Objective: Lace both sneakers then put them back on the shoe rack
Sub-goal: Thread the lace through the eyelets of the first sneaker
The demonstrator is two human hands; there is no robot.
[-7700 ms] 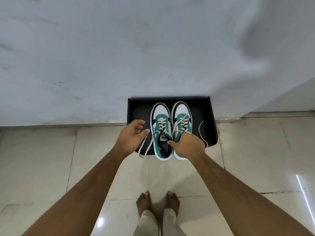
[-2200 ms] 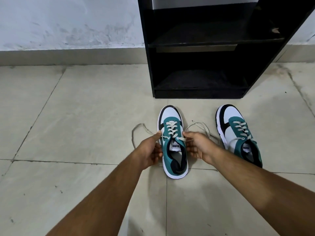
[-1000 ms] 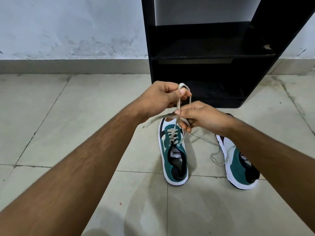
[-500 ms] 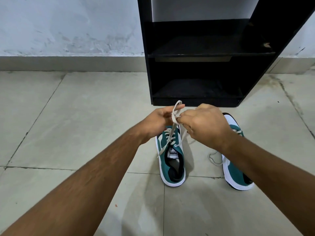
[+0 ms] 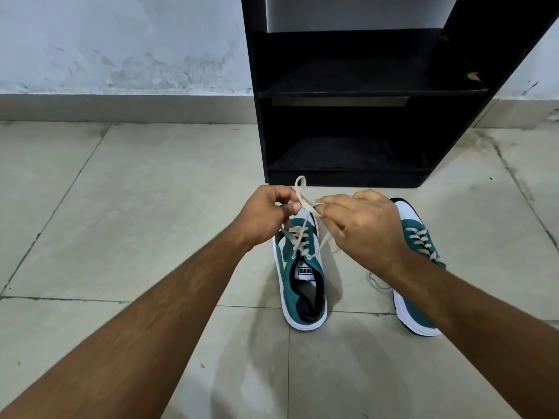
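Two teal, white and black sneakers stand on the tiled floor in front of a black shoe rack point(image 5: 348, 95). The left sneaker point(image 5: 302, 285) points toward the rack, its cream lace point(image 5: 302, 192) pulled up above the toe. My left hand point(image 5: 266, 213) pinches a loop of that lace, which sticks up past my fingers. My right hand point(image 5: 363, 225) grips the other strand close beside it. The right sneaker point(image 5: 420, 246) lies partly hidden under my right forearm, with a loose lace end trailing on the floor beside it.
The rack's two dark shelves hold nothing that I can see. A pale wall with a skirting strip point(image 5: 121, 107) runs behind. Beige floor tiles point(image 5: 136, 207) spread to the left and in front of the shoes.
Both hands have dropped lower over the left sneaker and moved slightly apart. The lace loop now stands up from my left fingers, with the strands crossed between my hands.
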